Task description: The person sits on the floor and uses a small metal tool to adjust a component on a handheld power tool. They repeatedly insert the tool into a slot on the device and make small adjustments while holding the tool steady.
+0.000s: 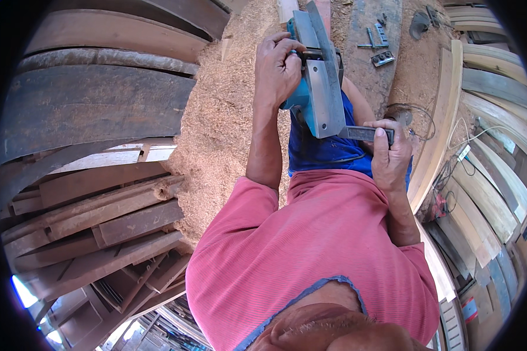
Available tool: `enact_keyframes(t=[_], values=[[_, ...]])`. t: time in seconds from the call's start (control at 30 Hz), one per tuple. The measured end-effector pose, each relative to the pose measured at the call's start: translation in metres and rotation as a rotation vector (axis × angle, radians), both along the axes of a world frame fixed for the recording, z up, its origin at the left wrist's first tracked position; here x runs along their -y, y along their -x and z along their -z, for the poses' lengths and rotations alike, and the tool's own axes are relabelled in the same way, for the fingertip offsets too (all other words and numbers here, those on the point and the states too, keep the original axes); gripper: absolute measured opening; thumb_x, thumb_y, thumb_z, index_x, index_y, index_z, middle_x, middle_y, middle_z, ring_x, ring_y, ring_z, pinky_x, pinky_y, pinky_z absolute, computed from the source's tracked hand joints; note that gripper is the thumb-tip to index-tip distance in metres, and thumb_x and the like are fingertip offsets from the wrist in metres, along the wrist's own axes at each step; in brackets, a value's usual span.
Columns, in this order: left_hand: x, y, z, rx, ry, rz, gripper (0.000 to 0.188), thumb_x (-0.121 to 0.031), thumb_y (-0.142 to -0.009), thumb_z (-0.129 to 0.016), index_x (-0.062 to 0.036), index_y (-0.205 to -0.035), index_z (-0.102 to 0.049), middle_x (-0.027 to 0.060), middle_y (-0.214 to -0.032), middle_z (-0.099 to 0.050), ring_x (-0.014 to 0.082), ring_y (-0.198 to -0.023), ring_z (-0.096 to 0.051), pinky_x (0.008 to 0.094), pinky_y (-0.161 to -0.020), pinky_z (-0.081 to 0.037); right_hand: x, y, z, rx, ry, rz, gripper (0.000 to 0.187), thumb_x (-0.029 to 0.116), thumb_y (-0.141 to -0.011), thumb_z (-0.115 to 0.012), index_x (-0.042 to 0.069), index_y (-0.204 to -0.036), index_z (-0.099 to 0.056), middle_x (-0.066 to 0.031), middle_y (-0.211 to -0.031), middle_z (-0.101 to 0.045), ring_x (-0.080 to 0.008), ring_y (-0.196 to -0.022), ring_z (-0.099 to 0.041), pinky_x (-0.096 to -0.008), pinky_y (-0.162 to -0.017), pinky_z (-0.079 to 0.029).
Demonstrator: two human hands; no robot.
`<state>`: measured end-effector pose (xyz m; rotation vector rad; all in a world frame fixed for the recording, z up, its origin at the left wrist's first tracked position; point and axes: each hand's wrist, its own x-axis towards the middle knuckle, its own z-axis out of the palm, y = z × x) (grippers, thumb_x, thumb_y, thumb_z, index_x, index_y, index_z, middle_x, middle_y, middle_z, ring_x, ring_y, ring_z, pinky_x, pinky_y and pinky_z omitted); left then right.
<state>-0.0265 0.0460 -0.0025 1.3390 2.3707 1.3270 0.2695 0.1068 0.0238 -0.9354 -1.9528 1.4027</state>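
Note:
An electric hand planer [316, 102] with a teal body is held over my lap, its flat metal sole turned up. My left hand [278, 69] is closed around the planer's side near the middle, fingers curled at the cutter slot. In my right hand [390, 153] is the dark stock of a try square [366, 134], gripped with the thumb on top. The square's metal blade [329, 64] lies along the planer's sole, apparently standing on edge. Part of the teal body is hidden behind the sole and my left hand.
Wood shavings [219, 117] cover the floor. On a wide plank [363, 76] ahead lie a small metal block [382, 58] and a wrench-like tool [373, 40]. Stacked boards [99, 108] line the left side; more timber [492, 210] and cables [451, 167] are at right.

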Motion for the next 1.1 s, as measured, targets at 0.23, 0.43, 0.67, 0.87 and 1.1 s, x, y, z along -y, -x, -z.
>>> enact_keyframes(t=[0.23,0.43,0.67,0.87,1.1], values=[[0.0,0.004,0.0,-0.019,0.003,0.077,0.033,-0.004,-0.085,-0.053,-0.005,-0.1,-0.082,0.024,-0.143,-0.066,0.0393,-0.138,-0.059,0.0485,-0.114,-0.051,0.003,0.0,0.004,-0.035,0.002,0.003,0.018,0.012,-0.115,-0.057,0.0,-0.118,-0.07,-0.0102,-0.093,-0.079,-0.0151,-0.078,-0.075,-0.0314,-0.073,-0.059],[0.0,0.002,0.0,-0.03,0.014,0.073,0.029,-0.006,-0.084,-0.057,-0.0074,-0.094,-0.084,0.0222,-0.14,-0.068,0.0392,-0.134,-0.061,0.0491,-0.114,-0.051,0.003,0.0,0.003,-0.016,0.002,-0.001,0.018,0.013,-0.114,-0.057,0.0,-0.117,-0.071,-0.011,-0.091,-0.079,-0.0157,-0.076,-0.074,-0.0322,-0.071,-0.058],[0.0,-0.005,-0.004,-0.128,0.035,-0.076,0.036,-0.009,-0.088,-0.054,-0.0093,-0.101,-0.087,0.0252,-0.138,-0.069,0.0387,-0.136,-0.06,0.0491,-0.116,-0.048,0.001,0.002,0.0,-0.004,-0.014,0.001,0.019,0.013,-0.114,-0.057,0.0,-0.116,-0.071,-0.0108,-0.091,-0.078,-0.016,-0.077,-0.074,-0.0323,-0.071,-0.058],[0.0,-0.001,-0.003,-0.09,0.034,-0.05,0.038,-0.012,-0.089,-0.052,-0.0083,-0.105,-0.086,0.0277,-0.133,-0.071,0.0389,-0.135,-0.062,0.0494,-0.118,-0.047,-0.005,0.0,-0.003,-0.014,-0.04,0.013,0.02,0.013,-0.114,-0.057,-0.002,-0.115,-0.071,-0.0121,-0.097,-0.079,-0.0188,-0.08,-0.075,-0.031,-0.075,-0.059],[0.001,0.002,0.001,-0.011,0.029,-0.032,0.04,-0.012,-0.09,-0.05,-0.0071,-0.108,-0.086,0.0272,-0.133,-0.071,0.0396,-0.135,-0.062,0.0487,-0.117,-0.049,-0.016,-0.003,0.004,0.013,-0.158,0.035,0.02,0.011,-0.113,-0.057,-0.002,-0.113,-0.071,-0.0136,-0.098,-0.079,-0.0199,-0.087,-0.076,-0.0327,-0.076,-0.061]])
